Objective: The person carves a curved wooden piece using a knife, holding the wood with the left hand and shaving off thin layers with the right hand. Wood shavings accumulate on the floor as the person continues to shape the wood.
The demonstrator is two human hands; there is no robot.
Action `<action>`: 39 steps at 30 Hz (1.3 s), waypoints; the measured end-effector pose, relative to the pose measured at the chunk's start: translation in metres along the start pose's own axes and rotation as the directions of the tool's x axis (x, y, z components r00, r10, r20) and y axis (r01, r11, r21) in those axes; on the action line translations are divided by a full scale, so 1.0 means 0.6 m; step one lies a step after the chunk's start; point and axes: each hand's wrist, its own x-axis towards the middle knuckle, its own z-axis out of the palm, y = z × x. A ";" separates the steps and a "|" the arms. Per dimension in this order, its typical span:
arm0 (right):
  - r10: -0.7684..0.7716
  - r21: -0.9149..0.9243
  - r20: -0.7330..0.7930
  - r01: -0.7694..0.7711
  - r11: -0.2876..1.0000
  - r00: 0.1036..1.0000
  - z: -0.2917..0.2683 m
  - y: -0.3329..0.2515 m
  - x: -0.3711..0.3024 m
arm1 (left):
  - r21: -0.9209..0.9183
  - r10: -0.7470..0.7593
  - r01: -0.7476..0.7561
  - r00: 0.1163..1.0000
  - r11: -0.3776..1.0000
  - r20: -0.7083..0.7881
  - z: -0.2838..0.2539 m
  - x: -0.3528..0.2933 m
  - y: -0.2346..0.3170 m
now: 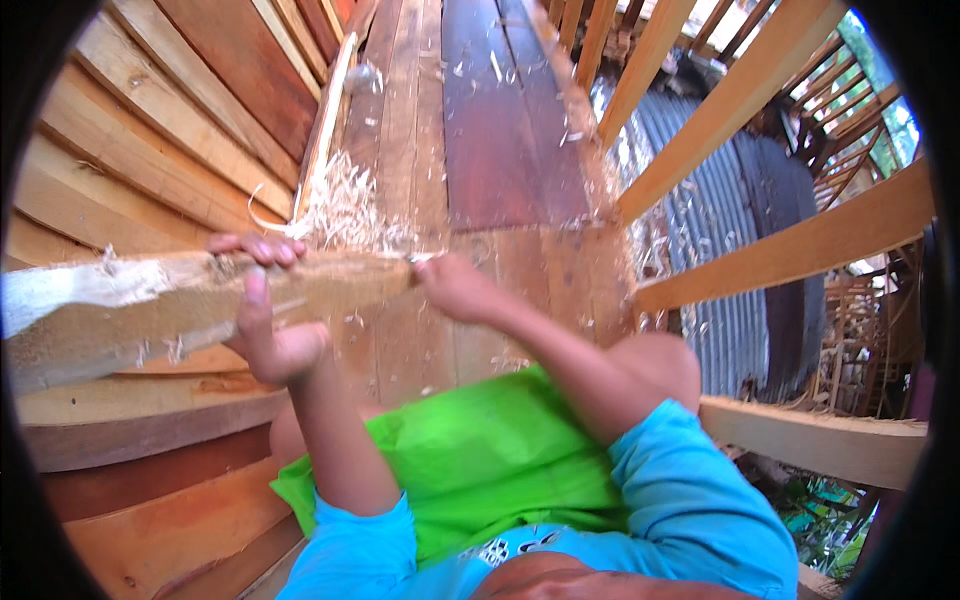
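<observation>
A long rough wooden plank [150, 305] crosses the left of the head view, its end near the middle. My left hand [265, 310] grips it from the side, fingers curled over its top edge. At the plank's right end, my right hand [455, 288] is closed around something small; what it holds is hidden. Pale wood shavings [345, 215] lie piled just beyond the plank.
I sit on a floor of wooden boards [490, 130]. A plank wall [150, 130] rises at the left. At the right, slanted wooden rails [720, 110] stand before corrugated metal sheets [720, 220] below. My green shorts and blue shirt fill the bottom.
</observation>
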 end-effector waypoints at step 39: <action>-0.172 0.044 -0.240 0.188 0.981 0.955 -0.039 -0.021 -0.020 | -0.135 0.045 -0.029 0.992 0.990 0.117 -0.008 -0.014 -0.029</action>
